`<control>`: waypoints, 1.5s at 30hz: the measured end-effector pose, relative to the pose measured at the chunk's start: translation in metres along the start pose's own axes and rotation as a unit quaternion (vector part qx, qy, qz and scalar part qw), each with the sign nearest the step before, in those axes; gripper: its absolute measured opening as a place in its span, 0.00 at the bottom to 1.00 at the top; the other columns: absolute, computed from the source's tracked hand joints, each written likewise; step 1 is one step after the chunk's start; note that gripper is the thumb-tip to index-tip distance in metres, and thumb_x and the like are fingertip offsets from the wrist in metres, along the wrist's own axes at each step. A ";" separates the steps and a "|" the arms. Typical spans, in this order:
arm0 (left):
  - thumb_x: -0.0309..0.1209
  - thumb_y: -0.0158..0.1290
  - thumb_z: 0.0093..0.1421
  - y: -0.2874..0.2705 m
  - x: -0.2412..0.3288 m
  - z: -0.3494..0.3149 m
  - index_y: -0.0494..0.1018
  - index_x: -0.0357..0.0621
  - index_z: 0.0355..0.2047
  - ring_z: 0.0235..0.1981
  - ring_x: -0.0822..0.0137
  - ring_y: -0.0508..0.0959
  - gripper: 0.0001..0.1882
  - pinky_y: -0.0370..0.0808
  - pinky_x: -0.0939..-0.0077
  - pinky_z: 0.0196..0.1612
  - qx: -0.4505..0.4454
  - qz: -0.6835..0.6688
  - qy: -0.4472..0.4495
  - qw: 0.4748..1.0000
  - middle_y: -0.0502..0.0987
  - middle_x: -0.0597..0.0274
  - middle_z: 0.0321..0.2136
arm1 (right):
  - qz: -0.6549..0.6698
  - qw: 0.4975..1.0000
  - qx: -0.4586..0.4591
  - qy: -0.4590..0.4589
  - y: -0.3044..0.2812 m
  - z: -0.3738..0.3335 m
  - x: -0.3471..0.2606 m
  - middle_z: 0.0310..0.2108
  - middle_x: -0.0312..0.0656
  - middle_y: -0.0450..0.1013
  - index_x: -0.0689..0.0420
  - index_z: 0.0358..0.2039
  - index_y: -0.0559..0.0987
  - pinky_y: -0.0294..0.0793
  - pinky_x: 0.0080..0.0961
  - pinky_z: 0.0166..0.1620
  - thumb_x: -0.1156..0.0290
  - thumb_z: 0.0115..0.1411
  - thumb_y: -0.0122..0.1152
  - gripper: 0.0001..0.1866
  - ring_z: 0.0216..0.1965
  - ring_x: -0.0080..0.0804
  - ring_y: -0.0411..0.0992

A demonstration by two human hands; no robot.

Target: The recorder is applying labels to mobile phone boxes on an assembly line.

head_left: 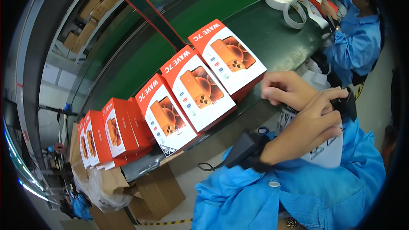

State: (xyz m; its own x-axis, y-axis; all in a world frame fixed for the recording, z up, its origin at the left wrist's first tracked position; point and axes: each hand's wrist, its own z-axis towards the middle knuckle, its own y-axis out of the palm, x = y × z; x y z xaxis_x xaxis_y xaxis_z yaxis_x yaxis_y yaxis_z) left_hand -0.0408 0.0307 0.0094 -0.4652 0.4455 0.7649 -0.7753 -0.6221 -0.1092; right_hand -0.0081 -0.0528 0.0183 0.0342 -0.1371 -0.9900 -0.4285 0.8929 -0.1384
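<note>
Green bench (pixel 268 38); red-wht boxes (pixel 200 87) 8 to 1 o'clk. L hand (pixel 304 134) ~4, by wht sheet (pixel 330 151); R hand (pixel 290 88) ~3, nr boxes. Bent fingers; can't tell if clamped.

Along the bench (pixel 260 30), we see boxes (pixel 197 91) with large white lettering on red bands. Toward the bench's left end, red sides (pixel 130 125) repeat it smaller. At the bench's near edge, one black-and-white corner label (pixel 167 150) shows a number. Beside the bench, a sheet (pixel 330 157) bears dark print we cannot read.
</note>
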 end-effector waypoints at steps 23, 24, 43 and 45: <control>0.30 0.40 0.59 -0.046 0.084 -0.112 0.64 0.35 0.25 0.21 0.78 0.62 0.10 0.59 0.86 0.25 0.509 0.328 -0.178 0.776 0.67 0.64 0.21 | -0.350 0.836 -0.150 -0.395 0.078 0.045 -0.055 0.23 0.39 0.63 0.59 0.27 0.70 0.63 0.26 0.26 0.69 0.44 0.57 0.10 0.25 0.34 0.64; 0.27 0.41 0.58 -0.047 0.084 -0.114 0.64 0.35 0.26 0.19 0.77 0.62 0.08 0.59 0.85 0.23 0.495 0.372 -0.161 0.768 0.67 0.62 0.19 | -0.336 0.830 -0.140 -0.422 0.082 0.047 -0.054 0.23 0.38 0.63 0.58 0.26 0.71 0.63 0.25 0.26 0.70 0.44 0.57 0.09 0.25 0.33 0.64; 0.23 0.49 0.45 -0.045 0.005 -0.121 0.65 0.43 0.18 0.28 0.68 0.71 0.04 0.66 0.84 0.22 0.286 0.612 -0.101 0.731 0.71 0.50 0.40 | -0.227 0.895 -0.375 -0.086 0.075 0.123 -0.032 0.18 0.38 0.66 0.63 0.23 0.71 0.64 0.21 0.27 0.72 0.48 0.52 0.06 0.21 0.23 0.64; 0.23 0.49 0.45 -0.046 0.001 -0.123 0.65 0.43 0.18 0.28 0.68 0.71 0.04 0.65 0.84 0.22 0.286 0.623 -0.115 0.719 0.71 0.51 0.40 | -0.211 0.887 -0.399 -0.095 0.075 0.131 -0.029 0.17 0.37 0.66 0.62 0.23 0.71 0.63 0.20 0.27 0.72 0.48 0.52 0.06 0.21 0.22 0.64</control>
State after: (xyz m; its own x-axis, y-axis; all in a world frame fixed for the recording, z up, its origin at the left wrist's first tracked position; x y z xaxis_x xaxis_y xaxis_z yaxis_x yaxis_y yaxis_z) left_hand -0.0582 0.1388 -0.0624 -0.5125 -0.7638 0.3924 0.5151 -0.6391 -0.5712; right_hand 0.0769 0.0746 0.0324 0.4629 -0.2457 -0.8517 -0.8414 0.1806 -0.5093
